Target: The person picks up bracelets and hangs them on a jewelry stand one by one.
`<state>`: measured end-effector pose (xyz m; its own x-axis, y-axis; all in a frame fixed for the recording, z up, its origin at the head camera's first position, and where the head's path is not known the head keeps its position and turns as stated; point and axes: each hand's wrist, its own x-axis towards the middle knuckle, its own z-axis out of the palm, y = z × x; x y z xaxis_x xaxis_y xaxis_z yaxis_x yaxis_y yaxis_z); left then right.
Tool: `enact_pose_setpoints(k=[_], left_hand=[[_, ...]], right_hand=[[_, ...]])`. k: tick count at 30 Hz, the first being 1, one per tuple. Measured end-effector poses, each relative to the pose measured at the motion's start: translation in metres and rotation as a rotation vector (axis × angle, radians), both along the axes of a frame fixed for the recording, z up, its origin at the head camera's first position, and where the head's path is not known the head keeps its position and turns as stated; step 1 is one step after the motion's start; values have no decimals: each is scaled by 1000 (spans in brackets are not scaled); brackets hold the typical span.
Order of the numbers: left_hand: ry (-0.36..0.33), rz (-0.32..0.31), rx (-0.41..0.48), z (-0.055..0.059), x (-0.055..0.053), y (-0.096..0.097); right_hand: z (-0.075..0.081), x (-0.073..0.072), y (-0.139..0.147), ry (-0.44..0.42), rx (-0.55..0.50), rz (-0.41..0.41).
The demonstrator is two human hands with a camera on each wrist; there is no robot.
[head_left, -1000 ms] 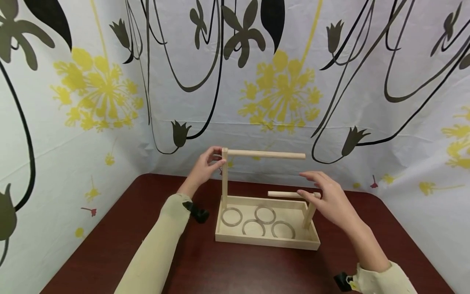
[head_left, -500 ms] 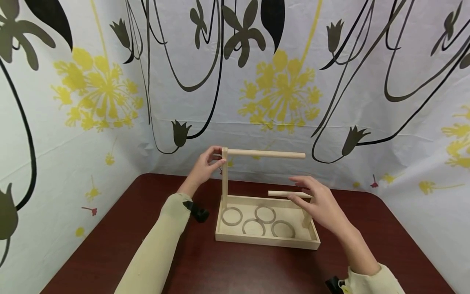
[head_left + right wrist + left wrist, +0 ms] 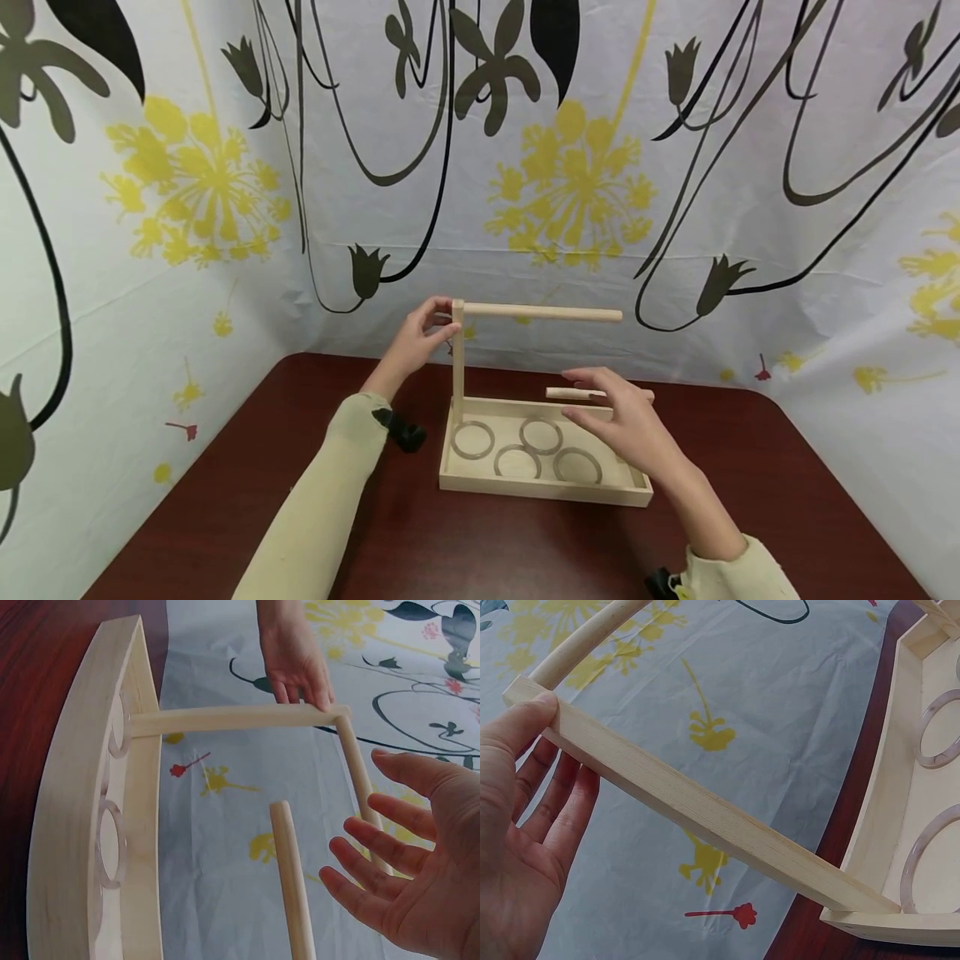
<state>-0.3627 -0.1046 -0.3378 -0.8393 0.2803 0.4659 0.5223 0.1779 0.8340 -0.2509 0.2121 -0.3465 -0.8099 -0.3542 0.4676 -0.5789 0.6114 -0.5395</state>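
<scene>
A pale wooden stand has a shallow tray (image 3: 543, 493), a tall post (image 3: 458, 367) at its left end and a shorter post at the right. An upper bar (image 3: 543, 312) juts right from the tall post, and a lower bar (image 3: 558, 392) points left. Several greyish bangles (image 3: 577, 451) lie inside the tray. My left hand (image 3: 412, 342) pinches the tall post's top, thumb (image 3: 536, 712) in front and fingers behind. My right hand (image 3: 626, 421) hovers with spread fingers over the tray's right side, holding nothing. It hides the short post and part of the lower bar.
The stand rests on a dark red-brown table (image 3: 360, 533). Behind and around it hangs a white curtain (image 3: 420, 217) with yellow, black and grey-green flower prints. Each wrist carries a small black device; the one on the left (image 3: 403, 433) is beside the tray.
My right hand has moved left and slightly down, across the short post and in front of the lower bar. The left hand stays at the tall post, and the bangles lie as before.
</scene>
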Motion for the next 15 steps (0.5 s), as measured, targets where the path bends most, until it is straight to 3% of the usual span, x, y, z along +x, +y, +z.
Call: enact_pose_setpoints(k=[6, 15], left_hand=[[9, 5, 8, -14, -16, -2], [35, -6, 14, -18, -20, -3]], right_hand=[[-4, -1, -7, -13, -40, 47], [-7, 1, -16, -64, -44, 64]])
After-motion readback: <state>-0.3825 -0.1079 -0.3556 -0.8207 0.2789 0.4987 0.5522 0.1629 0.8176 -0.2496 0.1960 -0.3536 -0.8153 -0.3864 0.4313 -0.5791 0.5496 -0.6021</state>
